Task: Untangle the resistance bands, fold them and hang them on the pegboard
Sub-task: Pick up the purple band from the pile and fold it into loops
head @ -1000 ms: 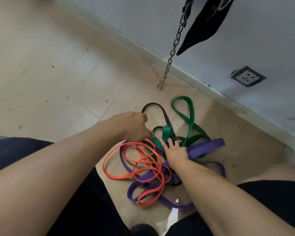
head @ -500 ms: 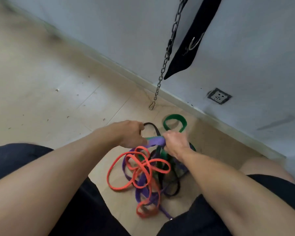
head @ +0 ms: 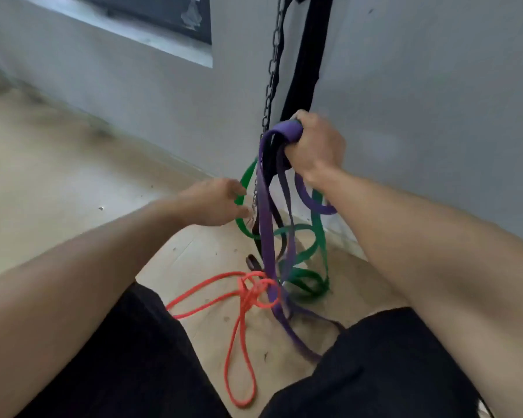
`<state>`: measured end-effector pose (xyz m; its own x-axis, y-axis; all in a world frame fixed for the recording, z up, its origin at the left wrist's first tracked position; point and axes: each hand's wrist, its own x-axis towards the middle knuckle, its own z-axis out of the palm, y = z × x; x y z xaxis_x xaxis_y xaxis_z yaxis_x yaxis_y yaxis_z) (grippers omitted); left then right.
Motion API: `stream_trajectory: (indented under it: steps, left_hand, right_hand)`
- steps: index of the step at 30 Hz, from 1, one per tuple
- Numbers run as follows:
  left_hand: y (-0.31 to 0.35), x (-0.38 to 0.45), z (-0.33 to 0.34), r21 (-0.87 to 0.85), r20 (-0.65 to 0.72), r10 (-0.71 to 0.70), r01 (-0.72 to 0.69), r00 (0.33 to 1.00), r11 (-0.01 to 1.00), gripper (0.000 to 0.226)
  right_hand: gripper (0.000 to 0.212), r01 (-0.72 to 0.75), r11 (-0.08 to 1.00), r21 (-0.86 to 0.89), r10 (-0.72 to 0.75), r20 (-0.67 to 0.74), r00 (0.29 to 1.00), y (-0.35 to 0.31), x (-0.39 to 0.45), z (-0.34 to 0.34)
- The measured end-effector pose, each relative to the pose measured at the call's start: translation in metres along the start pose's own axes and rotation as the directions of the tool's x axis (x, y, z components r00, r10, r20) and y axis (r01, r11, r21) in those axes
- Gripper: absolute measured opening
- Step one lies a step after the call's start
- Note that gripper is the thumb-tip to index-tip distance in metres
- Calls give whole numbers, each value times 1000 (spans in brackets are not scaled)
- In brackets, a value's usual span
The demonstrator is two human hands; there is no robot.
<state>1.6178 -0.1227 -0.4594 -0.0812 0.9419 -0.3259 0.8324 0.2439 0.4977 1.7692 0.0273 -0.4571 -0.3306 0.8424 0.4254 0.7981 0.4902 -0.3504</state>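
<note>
My right hand (head: 314,144) grips the top loop of the purple band (head: 266,212) and holds it high near the wall. The tangle hangs from it: the green band (head: 317,236) and a black band (head: 280,227) dangle through the purple one. The thin orange band (head: 239,321) is knotted around the purple band low down, and its long loops lie on the floor between my legs. My left hand (head: 215,203) hovers lower left with relaxed fingers close to the green loop, holding nothing.
A black chain (head: 274,64) and a black strap (head: 307,55) hang against the grey wall (head: 435,86) right behind the bands. A dark-framed panel (head: 151,13) is at the upper left. The beige tiled floor (head: 58,176) stretches left. My black shorts (head: 127,357) frame the floor gap.
My right hand has lifted the purple band up off the floor, pulling the tangle into a hanging bunch. My left hand let go of the purple band and stays lower.
</note>
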Motion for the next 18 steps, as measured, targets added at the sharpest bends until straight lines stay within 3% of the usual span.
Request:
stream_trajectory:
  steps: [2,4,6,8,12,14,18]
  left_hand:
    - [17,-3,-21,53,30,47,-48,998,997,53]
    - [23,0,-27,64,25,83,-84,996,994,49]
    - [16,4,-17,80,27,84,-85,996,993,52]
    - [-1,9,1,90,36,65,-68,997,994,61]
    - [-26,26,27,10,125,-13,11,992,1000,72]
    - [-24,39,32,2,158,7,-7,987,1000,78]
    - [-14,62,40,17,147,117,-121,982,993,77]
  right_hand:
    - [16,-71,997,18,71,24,997,2,0,-10]
    - [20,-115,993,-8,113,224,968,10,-6,-6]
    - [22,-105,994,-28,105,477,873,19,-17,5]
    - [21,-26,995,-96,82,643,762,28,-30,14]
    - [33,75,990,-116,45,782,621,43,-50,20]
    - [36,45,998,-53,14,789,614,47,-52,21]
    - [41,-26,997,74,-35,714,699,53,-56,25]
